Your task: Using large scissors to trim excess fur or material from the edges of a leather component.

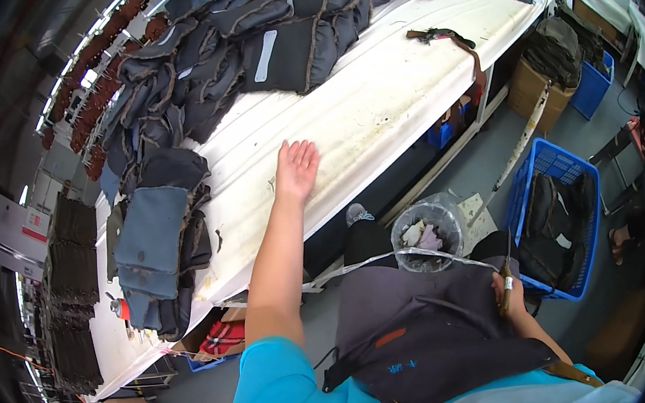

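Observation:
My left hand (299, 171) is stretched out over the white-covered table (345, 123), palm up, fingers extended and holding nothing. By my right hip, my right hand (511, 297) is closed round a slim tool (507, 289) with a brown and yellowish handle and a thin dark shaft pointing up; its exact kind is not clear. A heap of dark padded fabric pieces (282, 55) with fuzzy brown edges covers the table's far side. Left of my left hand lies a stack of folded blue-grey pieces (152, 229).
A lined waste bin (427, 233) with scraps stands between my legs and the table. To the right is a blue crate (555, 215) of dark pieces. A cord-wrapped tool (440, 35) lies near the table's right end. A pale strip (361, 263) crosses before my dark apron (424, 325).

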